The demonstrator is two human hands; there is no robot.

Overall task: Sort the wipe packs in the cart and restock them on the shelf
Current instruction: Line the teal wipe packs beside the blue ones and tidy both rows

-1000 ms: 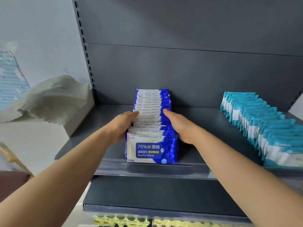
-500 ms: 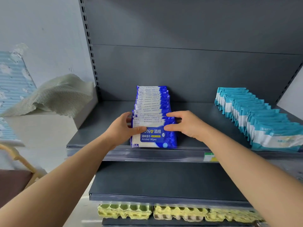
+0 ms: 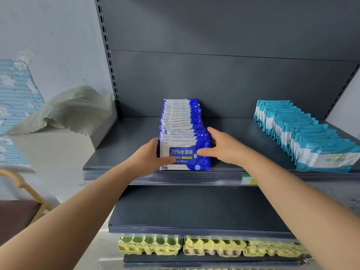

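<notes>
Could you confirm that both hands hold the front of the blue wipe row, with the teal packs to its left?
No: the head view shows the teal packs right of the blue row. The left hand and right hand do hold its front.

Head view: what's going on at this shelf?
A person is restocking. The left hand and right hand grip the front end of a row of blue packs from either side, thumbs on the front pack's face, near the front edge of the shelf. A row of teal packs stands apart on the same shelf, to the right. Egg trays sit on a lower level.
</notes>
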